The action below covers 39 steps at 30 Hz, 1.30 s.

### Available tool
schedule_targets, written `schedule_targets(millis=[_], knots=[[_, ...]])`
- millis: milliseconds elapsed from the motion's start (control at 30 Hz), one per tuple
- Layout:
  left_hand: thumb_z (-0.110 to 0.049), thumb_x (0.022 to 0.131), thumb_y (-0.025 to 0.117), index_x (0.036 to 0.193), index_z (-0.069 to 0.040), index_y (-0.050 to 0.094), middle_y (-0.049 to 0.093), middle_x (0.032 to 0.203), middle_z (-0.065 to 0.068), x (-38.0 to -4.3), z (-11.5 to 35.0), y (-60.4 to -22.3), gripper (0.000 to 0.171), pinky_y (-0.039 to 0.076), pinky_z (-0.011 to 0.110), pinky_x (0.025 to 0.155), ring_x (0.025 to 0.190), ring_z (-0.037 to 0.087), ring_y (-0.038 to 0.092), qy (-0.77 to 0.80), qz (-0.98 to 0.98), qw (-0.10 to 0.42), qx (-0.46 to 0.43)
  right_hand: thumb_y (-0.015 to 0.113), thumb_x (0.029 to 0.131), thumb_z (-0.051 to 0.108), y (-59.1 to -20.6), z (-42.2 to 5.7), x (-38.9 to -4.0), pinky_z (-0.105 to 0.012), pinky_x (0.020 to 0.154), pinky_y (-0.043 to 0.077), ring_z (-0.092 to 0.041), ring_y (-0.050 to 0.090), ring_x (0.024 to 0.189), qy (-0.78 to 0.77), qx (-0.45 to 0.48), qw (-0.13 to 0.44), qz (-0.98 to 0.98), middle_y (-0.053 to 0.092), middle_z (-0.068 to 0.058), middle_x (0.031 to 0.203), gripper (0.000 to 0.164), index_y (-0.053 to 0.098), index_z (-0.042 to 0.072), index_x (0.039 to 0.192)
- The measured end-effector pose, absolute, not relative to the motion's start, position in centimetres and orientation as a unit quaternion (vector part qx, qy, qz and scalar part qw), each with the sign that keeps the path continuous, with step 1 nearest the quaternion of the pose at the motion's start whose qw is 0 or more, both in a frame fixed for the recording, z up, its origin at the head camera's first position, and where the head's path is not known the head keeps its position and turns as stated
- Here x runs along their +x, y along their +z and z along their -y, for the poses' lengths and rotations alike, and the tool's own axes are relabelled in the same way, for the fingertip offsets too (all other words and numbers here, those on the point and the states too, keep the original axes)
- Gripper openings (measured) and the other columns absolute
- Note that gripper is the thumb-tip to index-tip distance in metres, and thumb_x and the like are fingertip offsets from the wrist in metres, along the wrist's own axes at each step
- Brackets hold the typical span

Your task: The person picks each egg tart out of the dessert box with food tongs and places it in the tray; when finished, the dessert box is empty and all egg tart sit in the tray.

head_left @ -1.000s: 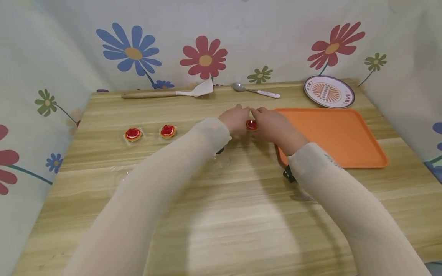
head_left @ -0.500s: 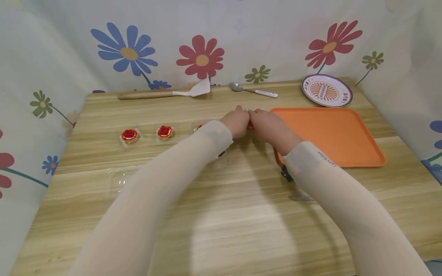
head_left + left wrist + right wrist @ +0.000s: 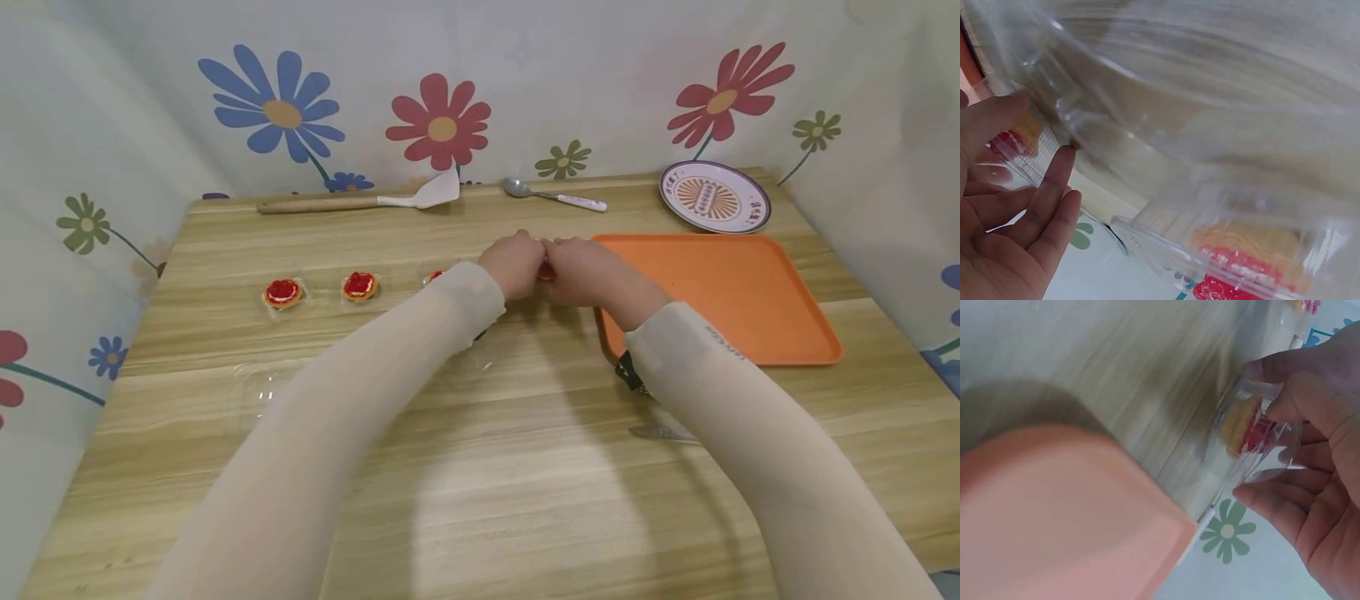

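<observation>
My left hand (image 3: 512,265) and right hand (image 3: 588,271) meet over the far middle of the table, fingertips almost together. Both pinch a small clear plastic box from its two sides. Inside it is a red-topped tart (image 3: 1247,428), mostly hidden by the hands in the head view. In the left wrist view the left thumb (image 3: 1007,115) lies over the box, with fingers below it. Another boxed tart (image 3: 1244,259) stands close by the left wrist; in the head view this tart (image 3: 437,275) is partly behind the left sleeve.
Two more boxed tarts (image 3: 282,292) stand left. A clear lidded-looking container (image 3: 258,392) lies beside the left forearm. The orange tray (image 3: 720,300) is right of the hands, with a plate (image 3: 715,197) behind. A spatula (image 3: 360,202) and spoon (image 3: 555,195) lie at the back; a knife (image 3: 663,433) lies under the right forearm.
Hands have drawn closer together around the boxed tart, now hiding most of it. The left forearm has shifted slightly, showing part of the third tart. The view has moved a little.
</observation>
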<state>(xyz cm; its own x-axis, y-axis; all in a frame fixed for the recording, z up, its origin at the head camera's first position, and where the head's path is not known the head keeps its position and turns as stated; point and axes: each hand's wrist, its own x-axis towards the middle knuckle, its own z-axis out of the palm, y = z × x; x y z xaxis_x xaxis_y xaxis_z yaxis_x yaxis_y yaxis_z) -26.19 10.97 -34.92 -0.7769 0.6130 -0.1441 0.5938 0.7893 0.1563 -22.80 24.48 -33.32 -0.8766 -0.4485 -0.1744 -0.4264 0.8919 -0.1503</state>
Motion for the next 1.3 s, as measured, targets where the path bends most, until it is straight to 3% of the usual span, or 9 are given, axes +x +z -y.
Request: schedule_targets(millis=[200, 400, 733, 933, 1100, 1200, 1300], knots=[[-0.014, 0.095, 0.06, 0.12, -0.009, 0.068, 0.066, 0.114, 0.01, -26.4, -11.1, -35.5, 0.027, 0.05, 0.04, 0.094, 0.107, 0.026, 0.06, 0.057, -0.943, 0.09, 0.315, 0.069, 0.085, 0.013, -33.0, -24.6, -22.9, -0.046, 0.089, 0.05, -0.031, 0.061, 0.092, -0.034, -0.222, 0.123, -0.967, 0.064, -0.015, 0.109, 0.054, 0.052, -0.003, 0.133], [-0.015, 0.093, 0.062, 0.12, -0.008, 0.067, 0.065, 0.113, 0.011, -26.5, -11.0, -35.3, 0.028, 0.05, 0.04, 0.094, 0.107, 0.026, 0.059, 0.056, -0.942, 0.101, 0.315, 0.07, 0.086, 0.012, -33.5, -24.4, -22.5, -0.048, 0.092, 0.049, -0.034, 0.062, 0.099, -0.013, -0.22, 0.101, -0.97, 0.064, -0.017, 0.111, 0.046, 0.054, -0.005, 0.126], [-0.024, 0.087, 0.072, 0.122, -0.012, 0.067, 0.068, 0.109, 0.006, -27.2, -10.6, -34.8, 0.037, 0.047, 0.036, 0.095, 0.1, 0.022, 0.057, 0.069, -0.928, 0.136, 0.34, 0.075, 0.084, 0.01, -33.5, -24.2, -22.0, -0.047, 0.092, 0.05, -0.033, 0.062, 0.101, -0.005, -0.214, 0.095, -0.972, 0.063, -0.017, 0.115, 0.052, 0.054, -0.005, 0.129], [-0.024, 0.084, 0.076, 0.113, -0.011, 0.071, 0.07, 0.104, 0.004, -27.5, -10.5, -34.9, 0.032, 0.048, 0.034, 0.093, 0.094, 0.018, 0.059, 0.09, -0.924, 0.157, 0.336, 0.072, 0.086, 0.012, -33.3, -24.3, -22.0, -0.047, 0.099, 0.047, -0.035, 0.06, 0.112, -0.016, -0.209, 0.111, -0.971, 0.057, -0.022, 0.134, 0.07, 0.04, -0.006, 0.146], [-0.024, 0.083, 0.077, 0.1, -0.013, 0.075, 0.071, 0.098, 0.004, -27.4, -10.4, -35.1, 0.021, 0.05, 0.034, 0.09, 0.092, 0.019, 0.06, 0.095, -0.926, 0.138, 0.337, 0.068, 0.09, 0.013, -33.0, -24.6, -22.2, -0.05, 0.107, 0.04, -0.039, 0.05, 0.127, -0.05, -0.196, 0.122, -0.972, 0.048, -0.024, 0.144, 0.072, 0.033, -0.005, 0.151], [-0.029, 0.081, 0.079, 0.102, -0.01, 0.074, 0.07, 0.1, 0.006, -27.2, -10.3, -35.0, 0.029, 0.05, 0.036, 0.09, 0.093, 0.021, 0.06, 0.102, -0.933, 0.126, 0.322, 0.068, 0.093, 0.016, -32.6, -24.6, -22.2, -0.05, 0.109, 0.038, -0.039, 0.048, 0.13, -0.067, -0.179, 0.131, -0.973, 0.045, -0.023, 0.147, 0.071, 0.033, -0.001, 0.153], [-0.038, 0.083, 0.076, 0.117, -0.005, 0.067, 0.065, 0.11, 0.011, -26.8, -10.2, -34.7, 0.048, 0.051, 0.04, 0.089, 0.097, 0.023, 0.059, 0.093, -0.94, 0.123, 0.304, 0.067, 0.093, 0.019, -32.3, -24.8, -22.3, -0.051, 0.109, 0.038, -0.039, 0.047, 0.131, -0.073, -0.171, 0.133, -0.974, 0.043, -0.023, 0.148, 0.072, 0.033, 0.001, 0.153]])
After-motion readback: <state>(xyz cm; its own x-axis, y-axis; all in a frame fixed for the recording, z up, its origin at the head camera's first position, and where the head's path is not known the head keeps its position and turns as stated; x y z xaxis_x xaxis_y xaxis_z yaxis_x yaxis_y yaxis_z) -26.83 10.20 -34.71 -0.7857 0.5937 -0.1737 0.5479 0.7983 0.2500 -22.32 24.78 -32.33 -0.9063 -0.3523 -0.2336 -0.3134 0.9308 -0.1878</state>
